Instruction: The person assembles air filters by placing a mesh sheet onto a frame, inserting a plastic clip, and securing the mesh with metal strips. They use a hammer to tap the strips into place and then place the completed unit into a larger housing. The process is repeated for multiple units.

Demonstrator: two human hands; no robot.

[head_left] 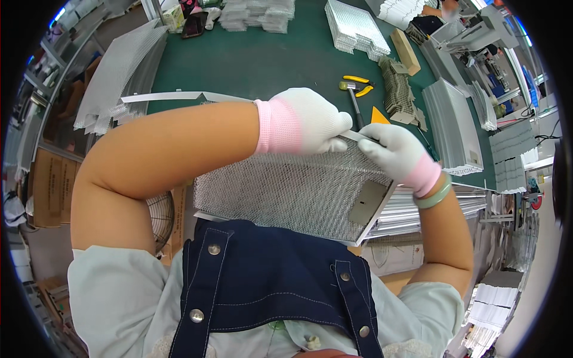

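Green matting covers the desk (280, 65), with mesh stock around its edges; take the joined hands as the centre of the clock. Both hands wear white gloves with pink cuffs. Left hand (313, 122) and right hand (397, 152) sit close together, and the fingers of each pinch a narrow pale strip (352, 136) that bridges the small gap between them. That strip lies above the far right corner of a silver wire-mesh filter panel (277, 188), which spreads toward eight o'clock; whether the two touch cannot be told. Set into the panel's right end is a grey rectangular plate (368, 203).

At twelve o'clock, just beyond the fingers, lies a hammer (356, 107), with yellow-handled pliers (358, 86) next to its head and a mesh stack (357, 28) farther out. One o'clock holds a row of grey-brown metal pieces (399, 92) and a wooden block (406, 52). Silver-framed panels (452, 128) stand stacked at three. Toward ten lie a dark phone (195, 25) and, lower, tall mesh sheets (119, 77).
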